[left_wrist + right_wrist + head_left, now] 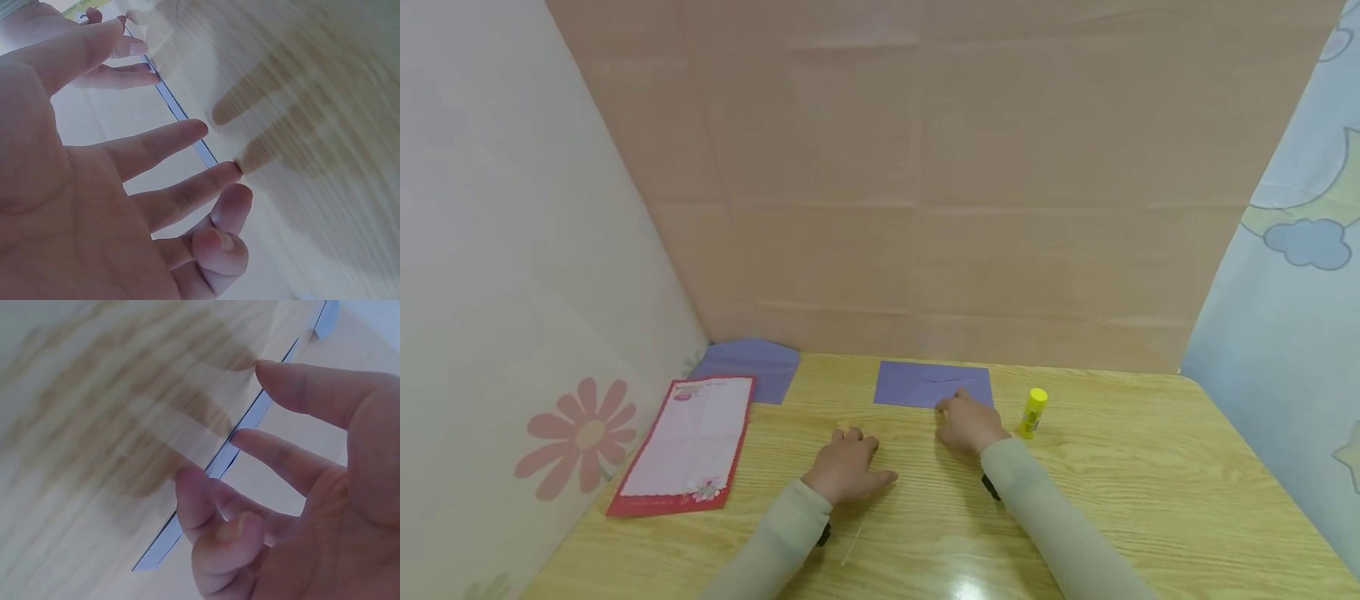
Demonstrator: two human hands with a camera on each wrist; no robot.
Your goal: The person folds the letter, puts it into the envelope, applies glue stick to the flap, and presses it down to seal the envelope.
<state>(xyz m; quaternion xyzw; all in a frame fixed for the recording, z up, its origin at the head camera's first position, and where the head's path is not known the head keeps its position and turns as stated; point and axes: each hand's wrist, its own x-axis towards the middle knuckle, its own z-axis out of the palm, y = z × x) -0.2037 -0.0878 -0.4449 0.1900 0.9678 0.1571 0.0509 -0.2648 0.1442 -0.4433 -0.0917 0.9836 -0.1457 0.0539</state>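
A purple envelope (pixel 910 383) lies flat at the far middle of the table. My right hand (pixel 970 423) is at its near right corner, with fingertips at the envelope's edge (pixel 240 440). Its thumb and index finger stay apart, while the other fingers bend loosely. Left of it and nearer, my left hand (pixel 844 468) is low over the bare wood, fingers spread and nothing in them. The left wrist view shows that palm (pixel 69 206) with the envelope's thin edge (pixel 178 112) beyond the fingers. A yellow glue stick (pixel 1032 413) stands just right of my right hand.
On the left lies a red-bordered sheet of letter paper (pixel 688 437), overlapping a second purple envelope (pixel 767 375). A thin pale strip (pixel 853 542) rests near my left wrist. A brown papered wall (pixel 917 208) rises behind the table, with patterned walls at both sides.
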